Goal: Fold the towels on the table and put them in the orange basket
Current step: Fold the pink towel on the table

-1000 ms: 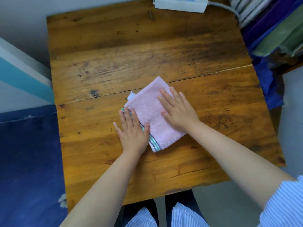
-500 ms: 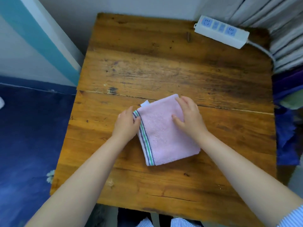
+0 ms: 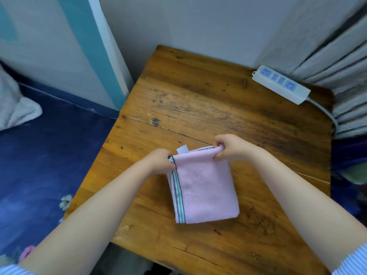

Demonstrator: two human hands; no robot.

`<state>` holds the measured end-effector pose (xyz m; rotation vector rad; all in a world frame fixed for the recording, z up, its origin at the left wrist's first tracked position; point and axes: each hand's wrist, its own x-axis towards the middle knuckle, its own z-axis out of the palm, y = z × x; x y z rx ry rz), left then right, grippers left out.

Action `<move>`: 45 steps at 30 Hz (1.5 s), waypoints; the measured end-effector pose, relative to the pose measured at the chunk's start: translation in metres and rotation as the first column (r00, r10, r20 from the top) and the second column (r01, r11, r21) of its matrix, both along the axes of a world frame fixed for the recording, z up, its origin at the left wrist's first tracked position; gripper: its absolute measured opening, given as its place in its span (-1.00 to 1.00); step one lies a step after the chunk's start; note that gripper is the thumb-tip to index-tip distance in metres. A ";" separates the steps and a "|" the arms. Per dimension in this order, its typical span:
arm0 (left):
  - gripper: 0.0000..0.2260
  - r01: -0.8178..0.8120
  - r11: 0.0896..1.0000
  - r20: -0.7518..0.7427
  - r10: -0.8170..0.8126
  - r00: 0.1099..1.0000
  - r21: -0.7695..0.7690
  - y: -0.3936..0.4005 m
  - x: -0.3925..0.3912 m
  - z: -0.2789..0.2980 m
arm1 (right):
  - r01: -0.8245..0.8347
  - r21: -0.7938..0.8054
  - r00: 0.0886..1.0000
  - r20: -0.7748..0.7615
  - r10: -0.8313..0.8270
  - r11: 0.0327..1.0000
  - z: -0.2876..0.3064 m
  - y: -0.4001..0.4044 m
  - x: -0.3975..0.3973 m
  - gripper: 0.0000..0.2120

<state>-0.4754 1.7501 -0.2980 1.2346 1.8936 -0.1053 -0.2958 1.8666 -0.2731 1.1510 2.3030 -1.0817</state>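
The pink towel (image 3: 204,187) lies folded on the table (image 3: 198,100), well in front of the power strip (image 3: 281,84), and the left hand (image 3: 160,161) and right hand (image 3: 230,147) each pinch a far corner tight, so lift both together to keep it neat.

1. Wooden table (image 3: 198,100), worn and dark-stained, a crack running across its planks; serving as the landmark here.
2. White power strip (image 3: 281,84) lying on the table's far right corner, its cord trailing off the right edge.
3. Grey wall (image 3: 198,22) standing behind the table.
4. Teal and white stripe (image 3: 95,48) running down the wall left of the table.
5. Pale curtain (image 3: 337,62) hanging in folds right of the table.
6. Dark blue floral fabric (image 3: 45,155) spreading left of the table.
7. White pillow (image 3: 14,108) resting at the far left on that fabric.
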 end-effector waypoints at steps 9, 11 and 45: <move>-0.93 -0.241 0.873 0.007 0.263 0.965 0.425 -0.119 -0.048 0.094 | -0.145 0.074 0.950 -0.268 0.160 0.987 0.078 -0.065 -0.056 -0.70; -0.94 -0.252 0.819 -0.062 0.329 0.942 0.516 -0.153 -0.062 0.115 | -0.245 0.200 0.908 -0.294 0.297 0.948 0.097 -0.091 -0.079 -0.81; -0.67 -0.535 -0.147 0.147 0.988 -0.043 0.832 -0.818 -0.166 0.291 | -0.785 0.380 0.160 -0.639 0.753 0.489 0.264 -0.709 -0.403 -0.83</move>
